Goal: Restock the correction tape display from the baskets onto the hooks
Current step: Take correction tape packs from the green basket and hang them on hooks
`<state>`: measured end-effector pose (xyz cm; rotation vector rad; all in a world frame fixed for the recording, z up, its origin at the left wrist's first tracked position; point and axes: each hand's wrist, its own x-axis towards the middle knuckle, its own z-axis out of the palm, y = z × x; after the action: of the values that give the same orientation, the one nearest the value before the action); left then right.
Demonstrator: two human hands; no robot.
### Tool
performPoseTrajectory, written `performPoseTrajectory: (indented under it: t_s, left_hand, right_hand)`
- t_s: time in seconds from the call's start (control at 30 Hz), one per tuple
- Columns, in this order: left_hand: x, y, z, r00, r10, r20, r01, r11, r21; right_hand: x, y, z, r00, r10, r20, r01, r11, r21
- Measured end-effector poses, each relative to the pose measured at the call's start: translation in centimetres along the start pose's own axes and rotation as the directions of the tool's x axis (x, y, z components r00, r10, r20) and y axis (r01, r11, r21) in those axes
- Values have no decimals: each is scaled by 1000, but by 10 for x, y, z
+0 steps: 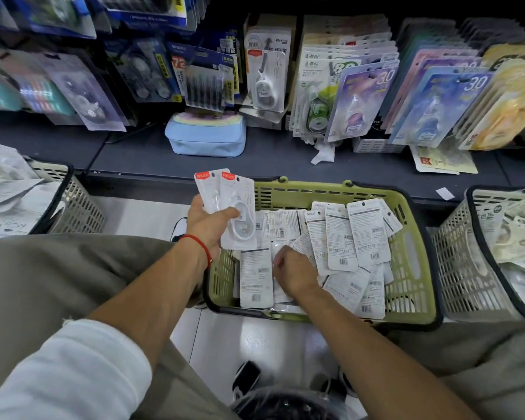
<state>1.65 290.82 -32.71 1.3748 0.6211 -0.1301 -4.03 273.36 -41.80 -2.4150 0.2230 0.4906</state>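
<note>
Head view: left hand (212, 223) gripping two packs (228, 207); right hand (292, 273) low in green basket (412, 253), fingers hidden.

Floor (249, 338): pale glossy tiles are running under the dark shelf, catching soft white glare below it.
Dark shelf (273, 160): a long, dark blue-grey ledge is stretching across the scene, its front edge meeting the floor.
Back panel (455, 7): black display backing is rising above the dark shelf, sitting in deep shadow.
Pouch (206, 137): a light blue zip pouch with a pastel top is lying on the dark shelf, near its middle.
Paper scrap (445, 193): a small white slip is lying on the dark shelf's front edge, toward the right.
Light: overhead lighting is brightening the floor, leaving the area above the dark shelf dim.
</note>
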Motion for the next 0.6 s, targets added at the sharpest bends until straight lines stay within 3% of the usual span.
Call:
performPoseTrajectory:
  t_s: [0.1, 0.27, 0.37, 0.5, 0.6]
  left_hand:
    - [1, -1, -1, 1000, 7, -11, -7, 1000, 8]
    - [-1, -2, 0, 1000, 15, 13, -15, 1000, 13]
    - [-2, -2, -2, 999, 35, 22, -36, 999, 26]
    - [-4, -3, -2, 992, 129, 14, -130, 989, 65]
    - [-10, -7, 8, 982, 163, 93, -174, 977, 121]
  right_hand:
    - [5, 3, -8, 999, 5, 47, -12, 988, 152]
    - [-3, -2, 12, 983, -55, 176, 75, 991, -112]
    - [-4, -1, 13, 985, -51, 167, 59, 997, -43]
    - [7, 6, -29, 990, 116, -79, -80, 930, 359]
    - [9, 5, -63, 911, 190, -366, 32, 852, 522]
